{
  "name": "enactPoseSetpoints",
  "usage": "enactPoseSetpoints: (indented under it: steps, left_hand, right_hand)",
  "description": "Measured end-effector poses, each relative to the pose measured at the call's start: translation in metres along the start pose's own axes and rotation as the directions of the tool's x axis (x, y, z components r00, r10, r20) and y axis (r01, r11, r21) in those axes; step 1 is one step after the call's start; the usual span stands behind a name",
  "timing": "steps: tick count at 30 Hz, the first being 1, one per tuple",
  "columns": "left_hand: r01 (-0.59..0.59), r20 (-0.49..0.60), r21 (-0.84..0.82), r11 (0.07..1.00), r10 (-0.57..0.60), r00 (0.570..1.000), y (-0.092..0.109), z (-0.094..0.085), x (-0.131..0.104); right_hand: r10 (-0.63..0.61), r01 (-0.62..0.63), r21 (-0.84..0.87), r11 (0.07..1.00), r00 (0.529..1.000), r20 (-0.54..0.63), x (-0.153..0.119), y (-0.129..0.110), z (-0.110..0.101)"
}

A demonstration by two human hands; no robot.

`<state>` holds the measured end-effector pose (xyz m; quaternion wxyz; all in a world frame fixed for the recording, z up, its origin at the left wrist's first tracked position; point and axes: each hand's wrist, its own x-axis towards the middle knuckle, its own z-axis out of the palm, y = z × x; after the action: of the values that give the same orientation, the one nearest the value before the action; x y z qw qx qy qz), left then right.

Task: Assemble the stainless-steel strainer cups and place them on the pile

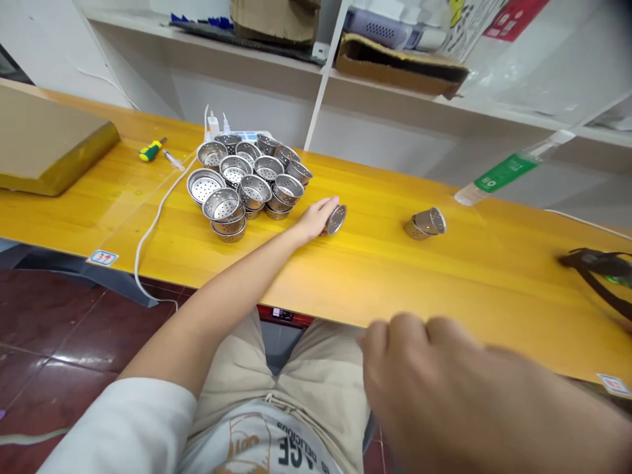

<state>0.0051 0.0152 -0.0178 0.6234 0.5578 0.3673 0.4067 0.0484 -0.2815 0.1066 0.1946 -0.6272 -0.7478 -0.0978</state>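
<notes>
My left hand (pixel 317 218) is closed around a small perforated metal cup (pixel 336 220), tilted with its rim facing right, at the tabletop. Just left of that hand stands a cluster of several similar perforated metal cups (pixel 255 191), many of them stacked in one another. Farther right, two more cups (pixel 428 222) sit one in the other, the upper one leaning. My right hand (pixel 424 368) is large and blurred in the foreground, over the table's front edge. Its fingers are curled in, and its palm side is hidden, so anything inside cannot be seen.
On the yellow table (pixel 375 276) lie a green-and-yellow screwdriver (pixel 151 150), a syringe-like item (pixel 173 160) and a white cable (pixel 157 220). A cardboard piece (pixel 49 141) covers the left end. A green-labelled clear package (pixel 503 174) and a black strap (pixel 600 266) are at right. Shelves (pixel 276 59) stand behind.
</notes>
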Motion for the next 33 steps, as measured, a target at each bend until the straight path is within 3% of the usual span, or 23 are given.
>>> enactPoseSetpoints:
  steps: [4, 7, 10, 12, 15, 18, 23, 33]
  left_hand:
    - [-0.005, 0.017, -0.044, 0.999, 0.006, 1.000, -0.001, -0.001, 0.003]
    - [-0.001, 0.035, -0.069, 0.998, 0.004, 0.999, 0.003, -0.002, 0.001]
    - [-0.029, 0.054, -0.050, 0.998, 0.032, 0.998, 0.006, -0.005, -0.003]
    - [-0.045, 0.063, -0.031, 0.998, 0.047, 0.997, 0.006, -0.006, -0.004]
    - [-0.021, 0.057, -0.026, 0.999, 0.023, 0.998, 0.007, -0.007, -0.002]
    - [0.024, 0.033, -0.053, 0.998, -0.023, 0.999, 0.008, -0.006, 0.001]
    - [0.112, 0.020, -0.098, 0.989, -0.110, 0.994, 0.010, -0.006, 0.002]
    - [0.105, -0.014, -0.111, 0.988, -0.107, 0.994, 0.015, -0.009, -0.006]
  right_hand:
    - [-0.013, 0.028, 0.164, 0.986, 0.996, -0.090, 0.058, 0.034, 0.012]
    - [0.016, 0.007, 0.163, 0.987, 0.989, -0.144, 0.113, 0.077, 0.042]
    - [0.201, -0.187, 0.089, 0.978, 0.963, -0.179, 0.162, 0.126, 0.086]
    - [0.360, -0.356, 0.054, 0.933, 0.919, -0.162, 0.178, 0.152, 0.120]
    - [0.527, -0.527, 0.001, 0.850, 0.850, -0.009, 0.177, 0.175, 0.164]
    - [0.502, -0.503, -0.024, 0.864, 0.857, 0.115, 0.165, 0.183, 0.188]
    - [0.439, -0.447, 0.012, 0.895, 0.884, 0.158, 0.160, 0.180, 0.193]
    - [0.277, -0.316, 0.263, 0.912, 0.945, 0.174, 0.155, 0.181, 0.192]
